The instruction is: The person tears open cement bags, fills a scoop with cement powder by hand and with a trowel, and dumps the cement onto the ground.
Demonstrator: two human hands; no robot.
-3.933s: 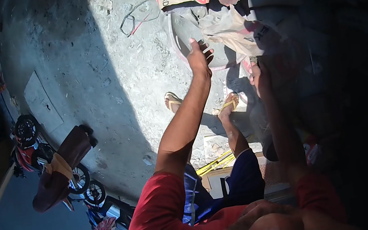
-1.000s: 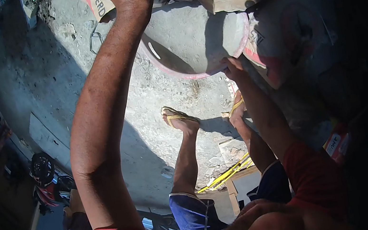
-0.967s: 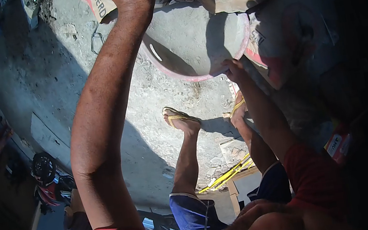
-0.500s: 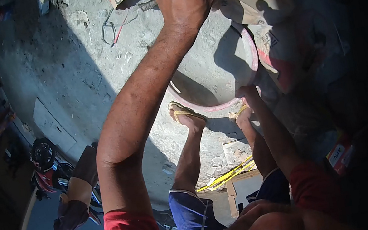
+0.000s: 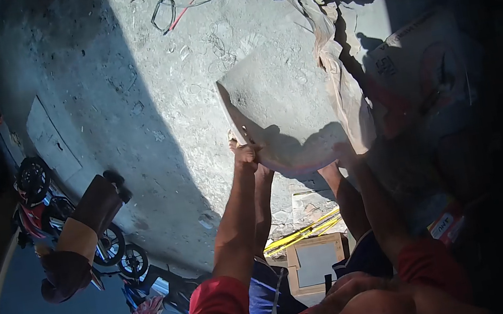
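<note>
A crumpled bag (image 5: 347, 96) lies along the right side of the tub (image 5: 230, 115), mid-frame. A wire (image 5: 171, 13) is near the top. The left hand (image 5: 244, 154), higher up before, now holds the tub's left edge. The right hand (image 5: 346, 154) is blurry at the bottom edge; I can't tell its grip. The far right is too dark.

rough work area, dusty concrete floor (image 5: 173, 97), torn printed paper sacks (image 5: 348, 92), motorcycles (image 5: 42, 206) parked nearby
</note>
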